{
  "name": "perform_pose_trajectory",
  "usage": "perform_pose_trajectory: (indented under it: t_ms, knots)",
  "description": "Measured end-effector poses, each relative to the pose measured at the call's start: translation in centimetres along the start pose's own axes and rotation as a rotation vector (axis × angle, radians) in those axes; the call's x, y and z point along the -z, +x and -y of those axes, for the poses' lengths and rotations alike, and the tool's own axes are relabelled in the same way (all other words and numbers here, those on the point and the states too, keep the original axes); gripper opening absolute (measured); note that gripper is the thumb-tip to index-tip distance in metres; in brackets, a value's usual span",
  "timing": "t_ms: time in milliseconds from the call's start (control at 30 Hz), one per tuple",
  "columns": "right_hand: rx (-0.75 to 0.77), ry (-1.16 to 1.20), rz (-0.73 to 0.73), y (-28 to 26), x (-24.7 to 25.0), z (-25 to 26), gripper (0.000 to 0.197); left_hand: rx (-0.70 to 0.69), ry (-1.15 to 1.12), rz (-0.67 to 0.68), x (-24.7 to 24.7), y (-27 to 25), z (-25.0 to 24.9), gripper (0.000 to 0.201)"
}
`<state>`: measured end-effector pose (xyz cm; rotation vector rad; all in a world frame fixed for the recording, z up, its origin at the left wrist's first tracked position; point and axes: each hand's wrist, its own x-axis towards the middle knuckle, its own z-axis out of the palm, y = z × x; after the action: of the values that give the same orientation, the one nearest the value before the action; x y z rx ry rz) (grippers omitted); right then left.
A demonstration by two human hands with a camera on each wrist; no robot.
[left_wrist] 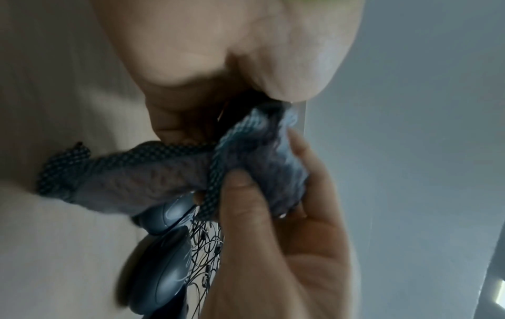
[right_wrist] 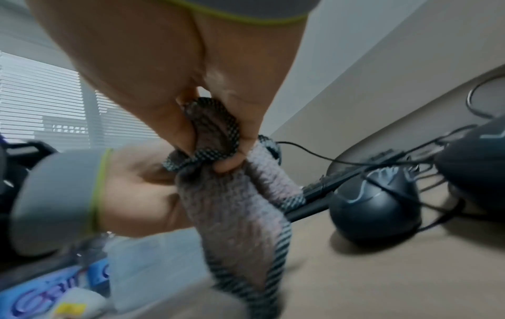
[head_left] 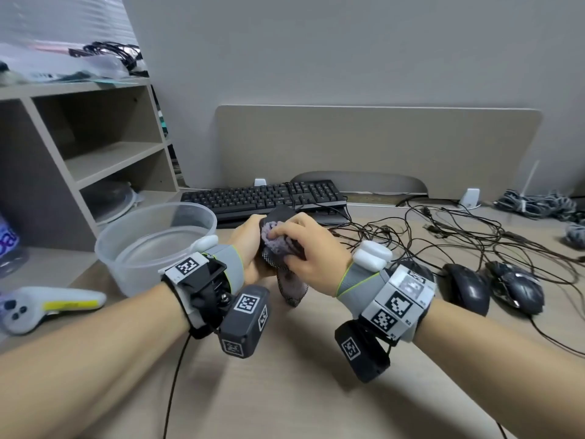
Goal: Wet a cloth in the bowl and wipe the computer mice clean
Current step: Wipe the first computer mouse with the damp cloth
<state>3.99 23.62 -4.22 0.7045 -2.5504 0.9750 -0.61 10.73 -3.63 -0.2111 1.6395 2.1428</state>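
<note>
A mouse [head_left: 278,217] is held up above the tabletop [head_left: 300,359], just right of the bowl [head_left: 152,245], between the two hands. The left hand [head_left: 250,245] is curled round its left side; how its fingers lie underneath cannot be told. The cloth [head_left: 278,245] is pressed onto the mouse by the right hand [head_left: 307,248], bunched between thumb and curled fingers [right_wrist: 235,159], with a loose tail hanging toward the tabletop. The mouse thus lies directly under the right fingers, both hands being equally near. Its long axis appears to run away from the person, the far end pointing toward the keyboard [head_left: 262,194]; most of it is hidden. Wiping strokes would likely follow that axis. Farther right, two more mice [head_left: 465,289] [head_left: 516,289] rest on the tabletop, well apart from the hands, long axes also running near to far, cables [head_left: 443,226] trailing away.
</note>
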Motion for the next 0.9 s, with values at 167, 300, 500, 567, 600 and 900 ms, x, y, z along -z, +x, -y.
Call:
perform_pose_trajectory:
  t_ms: [167, 300, 500, 567, 600, 900]
  knots:
    - [-0.160, -0.006, -0.058, 0.6, 0.8, -1.5, 0.022, -0.006, 0.013, -0.015, 0.8, -0.1, 0.2, 0.020]
    - [-0.082, -0.025, -0.061, 0.7, 0.2, -0.2, 0.024, -0.022, 0.058, -0.026, 1.0, -0.2, 0.0, 0.009]
    - [-0.181, 0.038, -0.104, 0.6, 0.6, -2.0, 0.017, 0.014, 0.056, 0.046, 1.6, -1.0, -0.1, 0.025]
    - [-0.261, 0.044, -0.136, 1.0, 1.0, -3.0, 0.019, 0.021, 0.107, 0.051, 1.7, -1.3, -0.2, 0.030]
    - [-0.280, 0.072, -0.152, 1.4, 1.1, -3.2, 0.022, 0.012, 0.114, 0.050, 1.7, -1.4, -0.2, 0.032]
    - [-0.300, 0.179, -0.129, 1.8, 1.4, -2.8, 0.022, -0.075, 0.228, 0.046, 0.6, -1.8, -0.3, 0.060]
